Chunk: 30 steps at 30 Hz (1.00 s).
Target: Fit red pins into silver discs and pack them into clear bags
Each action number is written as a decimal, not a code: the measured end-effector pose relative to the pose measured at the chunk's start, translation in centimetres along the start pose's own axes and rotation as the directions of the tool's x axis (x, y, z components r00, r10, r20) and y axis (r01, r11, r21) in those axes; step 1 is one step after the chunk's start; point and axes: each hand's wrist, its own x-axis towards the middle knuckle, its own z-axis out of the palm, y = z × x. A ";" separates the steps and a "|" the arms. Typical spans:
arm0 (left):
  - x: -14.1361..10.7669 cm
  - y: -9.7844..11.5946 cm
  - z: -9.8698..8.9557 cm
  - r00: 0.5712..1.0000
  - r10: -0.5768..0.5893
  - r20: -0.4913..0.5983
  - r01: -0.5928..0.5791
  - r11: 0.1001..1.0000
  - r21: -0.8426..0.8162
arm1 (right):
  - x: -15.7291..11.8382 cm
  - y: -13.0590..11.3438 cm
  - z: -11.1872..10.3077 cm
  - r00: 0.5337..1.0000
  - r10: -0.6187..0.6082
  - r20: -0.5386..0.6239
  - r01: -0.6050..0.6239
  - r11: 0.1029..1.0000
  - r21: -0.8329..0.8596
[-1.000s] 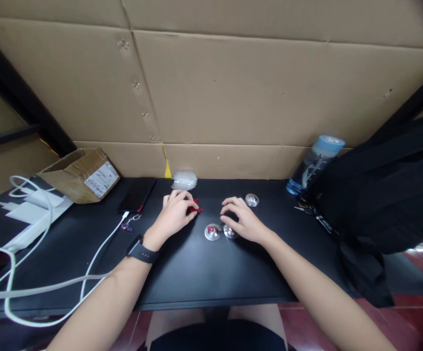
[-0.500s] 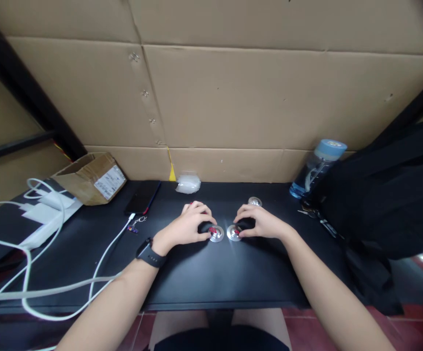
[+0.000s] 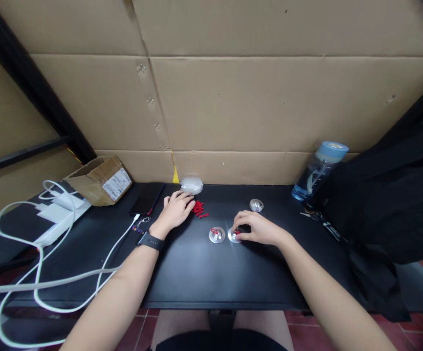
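Note:
My left hand [image 3: 177,209] lies over the desk with its fingers stretched out, beside a small pile of red cord [image 3: 198,208]. Its fingertips reach close to a clear plastic packet [image 3: 192,185]; whether they touch it I cannot tell. A shiny silver domed disc, like a finger cymbal [image 3: 217,236], rests on the desk with a red loop at its centre. My right hand [image 3: 255,228] pinches the red centre of a second finger cymbal [image 3: 232,236], partly hidden by the fingers. Behind that hand lies a third silver disc [image 3: 256,205].
On the left are a cardboard box [image 3: 104,181], a phone [image 3: 145,199] and looping white cables [image 3: 56,308]. A water bottle [image 3: 317,170], keys [image 3: 308,214] and a black bag [image 3: 383,209] stand on the right. Cardboard [image 3: 233,107] walls the back of the desk.
My left hand has left the left cymbal and moved left and back to the red cord, its fingers straightening. The red cord pile now shows. My right hand stays at its cymbal.

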 end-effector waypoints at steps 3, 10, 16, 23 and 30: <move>0.1 -0.2 0.0 1.000 -0.027 0.013 0.027 1.000 0.007 | 0.0 0.0 0.1 1.000 -0.010 -0.001 0.010 1.000 -0.003; 0.1 -0.6 -0.3 0.999 -0.034 -0.027 0.034 0.999 0.029 | 0.1 0.1 0.1 1.000 -0.009 0.009 0.010 1.000 -0.011; 0.2 -0.5 0.0 0.998 -0.044 0.036 0.044 0.999 -0.004 | 0.1 0.3 0.2 0.999 -0.021 0.034 0.022 1.000 -0.019; 0.0 -0.3 -0.6 0.999 -0.040 0.017 0.040 0.999 0.000 | 0.1 0.0 0.0 0.999 -0.014 0.034 0.015 1.000 -0.018; -0.9 1.4 -3.3 0.991 0.001 -0.133 0.005 0.999 0.047 | 0.1 -0.1 0.0 0.999 -0.016 0.033 0.017 1.000 -0.025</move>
